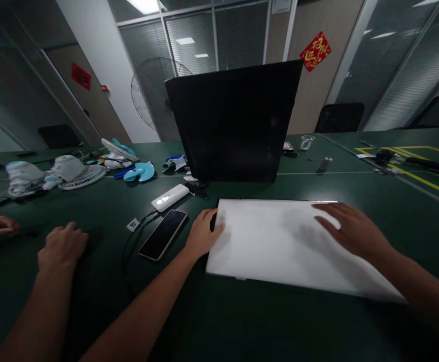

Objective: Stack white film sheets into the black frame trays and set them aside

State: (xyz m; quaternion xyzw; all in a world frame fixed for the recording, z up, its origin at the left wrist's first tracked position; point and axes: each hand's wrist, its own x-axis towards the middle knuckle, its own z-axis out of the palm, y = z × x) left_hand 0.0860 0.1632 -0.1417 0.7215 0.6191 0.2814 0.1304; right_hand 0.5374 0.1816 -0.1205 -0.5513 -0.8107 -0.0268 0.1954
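A flat white rectangular panel (264, 246) with a thin dark edge lies on the dark green table in front of me. My left hand (203, 232) is at its left edge, thumb on the white face and fingers along the side, gripping it. Over the panel's far right part is my right hand (349, 229), slightly blurred, fingers stretched out and thumb apart. Whether its fingertips press on the surface I cannot tell. Behind the panel stands a large black screen (238, 125), tilted.
A phone (162, 235) and a white device (170, 197) with a black cable lie left of the panel. Farther left are white fan parts (68, 168) and a blue fan blade (140, 172). Another person's hand (61, 246) rests at the left. A clear cup (307, 143) stands far right.
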